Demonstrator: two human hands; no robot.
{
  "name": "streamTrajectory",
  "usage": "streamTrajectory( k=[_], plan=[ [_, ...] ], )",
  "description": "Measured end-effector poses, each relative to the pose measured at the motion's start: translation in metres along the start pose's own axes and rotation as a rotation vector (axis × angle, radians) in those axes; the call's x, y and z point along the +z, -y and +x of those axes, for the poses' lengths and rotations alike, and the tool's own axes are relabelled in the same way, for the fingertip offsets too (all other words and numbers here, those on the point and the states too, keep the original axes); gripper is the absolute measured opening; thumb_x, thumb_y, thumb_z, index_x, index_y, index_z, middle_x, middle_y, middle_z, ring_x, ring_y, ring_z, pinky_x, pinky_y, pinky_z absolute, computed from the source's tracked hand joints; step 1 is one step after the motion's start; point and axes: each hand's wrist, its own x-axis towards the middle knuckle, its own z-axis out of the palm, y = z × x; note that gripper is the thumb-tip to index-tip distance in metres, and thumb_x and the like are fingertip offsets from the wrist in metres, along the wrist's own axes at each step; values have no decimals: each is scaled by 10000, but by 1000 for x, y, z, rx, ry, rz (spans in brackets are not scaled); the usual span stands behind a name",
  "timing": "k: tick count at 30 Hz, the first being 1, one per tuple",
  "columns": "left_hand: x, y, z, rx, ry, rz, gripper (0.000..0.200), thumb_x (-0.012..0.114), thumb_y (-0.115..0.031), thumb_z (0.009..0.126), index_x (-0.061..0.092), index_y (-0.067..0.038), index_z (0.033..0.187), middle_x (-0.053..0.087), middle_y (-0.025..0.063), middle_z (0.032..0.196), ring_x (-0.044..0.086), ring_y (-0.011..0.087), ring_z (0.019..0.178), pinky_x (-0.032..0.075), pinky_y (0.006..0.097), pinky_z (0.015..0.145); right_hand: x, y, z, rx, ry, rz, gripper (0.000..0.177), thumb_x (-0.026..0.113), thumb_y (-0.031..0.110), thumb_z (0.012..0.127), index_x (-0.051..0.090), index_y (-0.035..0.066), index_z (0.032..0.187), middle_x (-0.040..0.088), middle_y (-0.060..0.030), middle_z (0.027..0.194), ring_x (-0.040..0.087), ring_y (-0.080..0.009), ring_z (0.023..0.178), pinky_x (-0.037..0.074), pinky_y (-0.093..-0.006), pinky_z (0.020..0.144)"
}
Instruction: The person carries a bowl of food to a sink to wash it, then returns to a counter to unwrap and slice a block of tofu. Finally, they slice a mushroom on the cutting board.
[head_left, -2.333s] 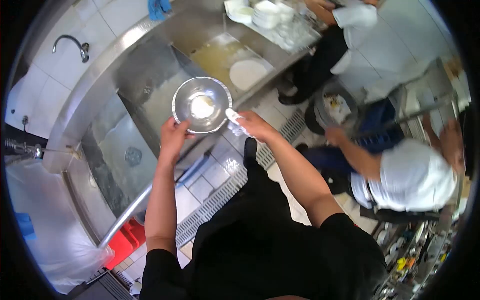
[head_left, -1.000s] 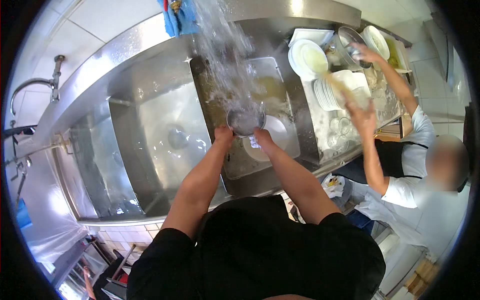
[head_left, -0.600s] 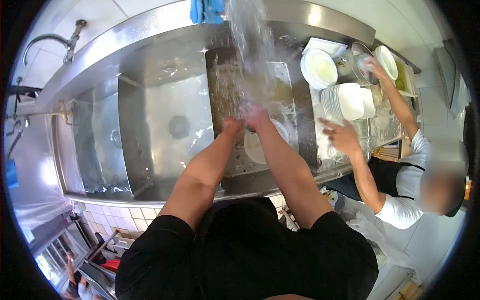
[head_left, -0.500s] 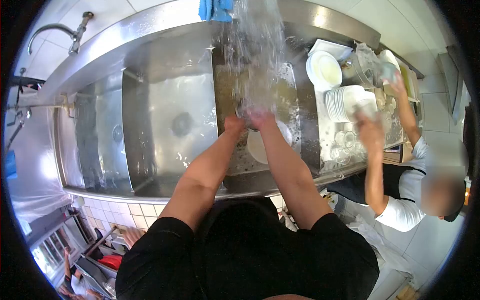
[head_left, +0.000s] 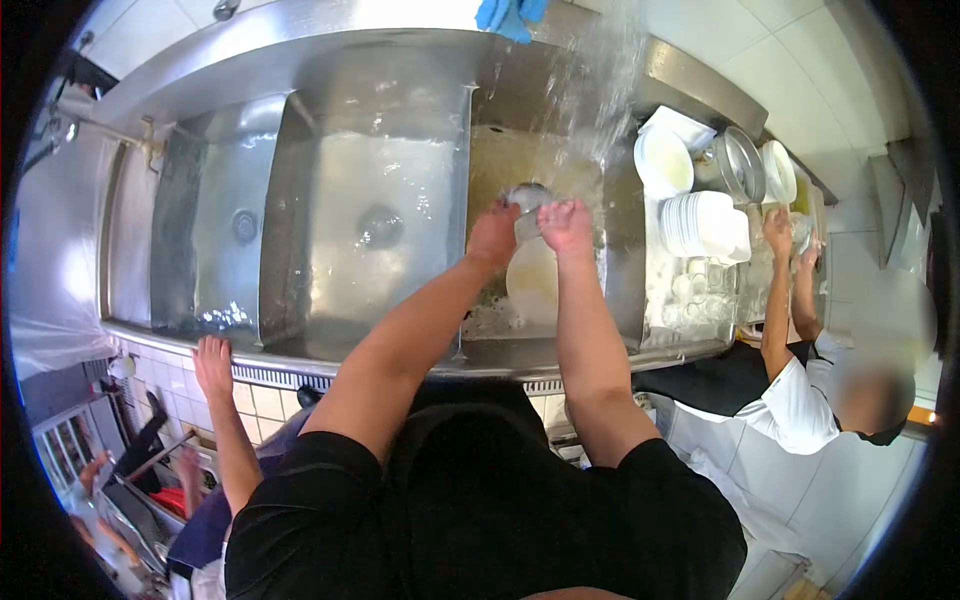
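Both my hands are over the right basin (head_left: 535, 345) of a steel sink. My left hand (head_left: 495, 232) is closed on a small round vessel (head_left: 527, 194), which looks like glass or metal. My right hand (head_left: 567, 226) is beside it with its fingers curled, close to the vessel's right side; what it holds, if anything, is too small to make out. Below my hands a pale round plate (head_left: 532, 285) lies in cloudy water. Water falls from above, behind and to the right of my hands.
Two water-filled basins (head_left: 375, 290) lie left. On the right counter are stacked white bowls (head_left: 695, 225), plates (head_left: 662, 160) and glasses (head_left: 700, 290), with a co-worker's hands (head_left: 778, 232) nearby. Another person's hand (head_left: 213, 365) touches the sink's left front edge. A blue cloth (head_left: 510, 16) hangs behind.
The view has shifted. My hands have moved apart and out from under the falling water. The co-worker's hands have moved to the counter's far right, and another person's hand has come to the front edge.
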Motion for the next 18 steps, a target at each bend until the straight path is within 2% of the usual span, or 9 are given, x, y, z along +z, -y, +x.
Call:
streamTrajectory(
  k=[2, 3, 5, 9, 12, 14, 15, 17, 18],
  plan=[
    [-7, 2, -16, 223, -80, 59, 238, 577, -21, 873, 623, -57, 1103, 581, 287, 1306, 670, 458, 1006, 571, 513, 851, 15, 3, -12, -75, -161, -161, 283, 538, 320, 1054, 529, 136, 840, 433, 30, 588, 450, -114, 541, 476, -316, 572],
    [-9, 4, -24, 218, -96, 56, 238, 577, -21, 873, 623, -57, 1103, 581, 287, 1306, 670, 458, 1006, 571, 513, 851, 10, 7, -8, -76, -150, -173, 283, 538, 320, 1054, 529, 136, 840, 433, 30, 588, 450, -114, 541, 476, -316, 572],
    [-1, 15, -31, 249, -104, 28, 363, 559, 22, 856, 600, -74, 1204, 512, 291, 1406, 661, 447, 1051, 580, 513, 858, -6, 26, 18, -112, 76, -56, 268, 484, 314, 1071, 520, 139, 871, 417, 12, 597, 433, -135, 537, 437, -345, 557],
    [-8, 23, -73, 287, -120, -9, 334, 550, -26, 888, 606, -95, 1209, 507, 246, 1446, 627, 429, 1123, 578, 485, 885, 17, 33, 6, -131, 34, -70, 232, 486, 268, 1067, 517, 140, 875, 401, -1, 612, 407, -152, 510, 408, -324, 508],
    [-28, 21, -109, 301, -129, -29, 270, 555, -69, 910, 618, -105, 1171, 484, 217, 1484, 623, 407, 1127, 583, 465, 873, -18, 32, 58, -205, 74, -350, 256, 515, 292, 1051, 542, 152, 838, 394, -8, 604, 400, -153, 492, 400, -323, 496],
    [-41, 24, -125, 303, -133, -31, 267, 559, -69, 908, 617, -106, 1166, 476, 204, 1495, 625, 399, 1123, 586, 460, 861, -41, 27, 66, -271, 218, -1289, 313, 520, 332, 1041, 656, 62, 961, 670, -121, 824, 608, -267, 629, 507, -417, 614],
    [-42, 31, -132, 332, -105, 16, 262, 565, -64, 903, 615, -106, 1157, 467, 183, 1508, 623, 387, 1126, 588, 455, 851, -41, 22, 51, -266, 240, -1302, 313, 520, 332, 1041, 656, 62, 961, 670, -121, 824, 608, -267, 629, 507, -417, 614],
    [-40, 45, -142, 359, -99, 20, 252, 575, -55, 891, 609, -106, 1136, 452, 146, 1528, 622, 363, 1128, 591, 448, 835, -18, 11, -9, -995, 486, -2193, 428, 491, 382, 1043, 686, 5, 1097, 723, -241, 1026, 697, -421, 888, 536, -492, 798],
    [-40, 52, -146, 360, -120, -22, 247, 579, -50, 885, 604, -106, 1124, 445, 131, 1536, 622, 351, 1127, 592, 445, 829, 22, -2, -54, -932, 456, -2246, 450, 485, 392, 1042, 684, -6, 1110, 709, -264, 1079, 672, -458, 988, 522, -498, 864]
  ],
)
